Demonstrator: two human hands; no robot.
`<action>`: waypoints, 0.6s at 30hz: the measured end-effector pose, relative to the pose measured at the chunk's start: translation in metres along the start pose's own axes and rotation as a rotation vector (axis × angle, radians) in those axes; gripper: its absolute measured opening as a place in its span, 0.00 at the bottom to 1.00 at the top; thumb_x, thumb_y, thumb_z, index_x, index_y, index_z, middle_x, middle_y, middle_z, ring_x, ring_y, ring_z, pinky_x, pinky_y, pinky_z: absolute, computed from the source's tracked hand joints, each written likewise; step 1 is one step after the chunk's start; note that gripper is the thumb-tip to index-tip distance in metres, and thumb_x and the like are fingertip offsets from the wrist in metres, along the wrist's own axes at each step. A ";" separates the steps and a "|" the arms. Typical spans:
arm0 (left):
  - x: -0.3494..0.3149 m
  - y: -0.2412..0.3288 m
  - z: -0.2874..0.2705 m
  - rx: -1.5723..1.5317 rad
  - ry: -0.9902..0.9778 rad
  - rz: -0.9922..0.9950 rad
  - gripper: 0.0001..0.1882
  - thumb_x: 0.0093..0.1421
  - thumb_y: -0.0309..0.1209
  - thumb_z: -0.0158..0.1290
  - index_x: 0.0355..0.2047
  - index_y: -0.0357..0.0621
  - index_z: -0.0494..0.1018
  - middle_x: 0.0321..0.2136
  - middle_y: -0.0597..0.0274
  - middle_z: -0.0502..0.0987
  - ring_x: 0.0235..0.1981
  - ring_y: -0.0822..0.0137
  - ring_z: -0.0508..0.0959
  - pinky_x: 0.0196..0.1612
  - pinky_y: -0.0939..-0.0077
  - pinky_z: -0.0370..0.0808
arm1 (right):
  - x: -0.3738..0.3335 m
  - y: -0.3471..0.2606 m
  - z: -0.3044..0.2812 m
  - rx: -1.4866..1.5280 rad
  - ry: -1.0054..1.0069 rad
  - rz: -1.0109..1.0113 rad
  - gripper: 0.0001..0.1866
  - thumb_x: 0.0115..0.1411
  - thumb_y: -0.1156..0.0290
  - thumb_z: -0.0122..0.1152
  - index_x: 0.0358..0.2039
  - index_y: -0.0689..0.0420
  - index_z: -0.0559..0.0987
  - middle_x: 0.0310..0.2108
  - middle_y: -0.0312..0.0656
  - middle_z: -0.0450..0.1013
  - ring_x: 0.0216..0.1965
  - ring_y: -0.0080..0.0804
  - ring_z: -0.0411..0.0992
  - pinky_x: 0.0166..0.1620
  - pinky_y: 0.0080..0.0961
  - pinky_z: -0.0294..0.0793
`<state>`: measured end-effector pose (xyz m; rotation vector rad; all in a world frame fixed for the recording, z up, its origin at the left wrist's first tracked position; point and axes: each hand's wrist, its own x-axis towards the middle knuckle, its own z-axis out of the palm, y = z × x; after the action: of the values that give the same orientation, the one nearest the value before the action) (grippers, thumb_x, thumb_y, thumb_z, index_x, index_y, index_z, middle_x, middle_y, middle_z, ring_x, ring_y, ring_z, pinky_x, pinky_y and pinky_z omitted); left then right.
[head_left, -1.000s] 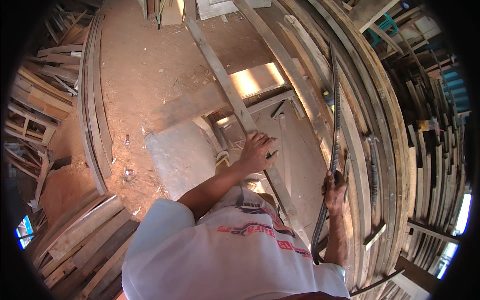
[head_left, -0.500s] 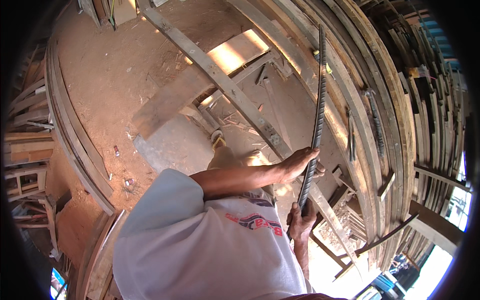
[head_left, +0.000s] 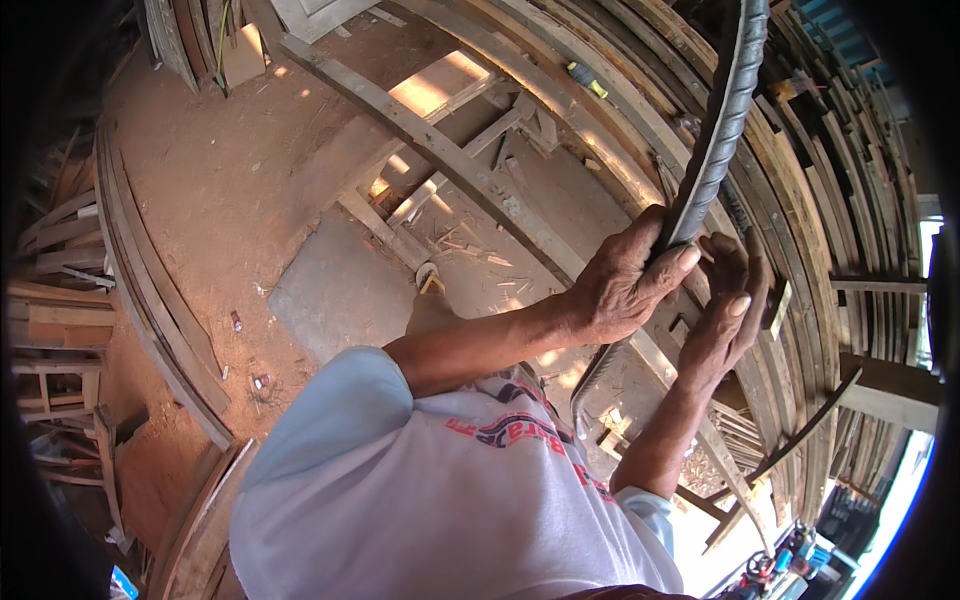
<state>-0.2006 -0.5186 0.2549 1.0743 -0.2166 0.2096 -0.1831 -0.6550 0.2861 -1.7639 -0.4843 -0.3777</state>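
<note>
The long dark-grey ribbed metal bar is in front of you, its long axis slanting from lower left to upper right, upper end reaching the top edge, lower end beside your white printed shirt. Your left hand grips it around the middle; your right hand is just beside it, fingers loosely bent, contact unclear. Half a second ago, your right hand clasped its lower part and its upper tip showed.

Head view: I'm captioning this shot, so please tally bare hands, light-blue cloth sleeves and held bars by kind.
Bare left hand and bare right hand: 2
Light-blue cloth sleeves: 2
Long dark-grey ribbed bar, held: 1
Total: 5
</note>
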 end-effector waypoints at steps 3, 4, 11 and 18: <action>-0.018 0.008 0.027 0.291 0.020 0.255 0.13 0.68 0.32 0.54 0.46 0.38 0.67 0.29 0.49 0.76 0.29 0.53 0.81 0.33 0.61 0.75 | 0.028 -0.061 0.017 0.051 -0.030 -0.203 0.40 0.66 0.47 0.60 0.65 0.67 0.64 0.52 0.55 0.72 0.51 0.40 0.75 0.55 0.38 0.73; -0.023 0.004 0.037 0.323 -0.028 0.269 0.15 0.67 0.32 0.55 0.48 0.37 0.66 0.30 0.48 0.76 0.31 0.50 0.81 0.34 0.60 0.76 | 0.030 -0.081 0.021 0.072 -0.007 -0.241 0.37 0.66 0.51 0.62 0.64 0.66 0.65 0.51 0.55 0.73 0.47 0.38 0.77 0.51 0.34 0.76; -0.051 0.010 0.051 0.433 -0.353 0.346 0.17 0.56 0.31 0.66 0.43 0.42 0.73 0.30 0.52 0.79 0.31 0.52 0.83 0.37 0.58 0.77 | 0.003 -0.108 -0.050 0.607 0.037 -0.315 0.40 0.67 0.36 0.50 0.52 0.68 0.71 0.22 0.33 0.61 0.12 0.18 0.58 0.11 0.14 0.60; -0.085 -0.004 -0.011 0.724 -0.647 0.013 0.17 0.51 0.32 0.68 0.38 0.46 0.75 0.24 0.57 0.78 0.31 0.54 0.82 0.36 0.62 0.76 | 0.033 -0.135 -0.098 1.385 -0.711 -0.725 0.19 0.60 0.56 0.67 0.29 0.59 0.73 0.12 0.30 0.68 0.09 0.17 0.67 0.14 0.12 0.71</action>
<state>-0.2806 -0.5158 0.2228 1.8450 -0.7690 -0.0699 -0.2234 -0.7186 0.4382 -0.2579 -1.4609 0.1512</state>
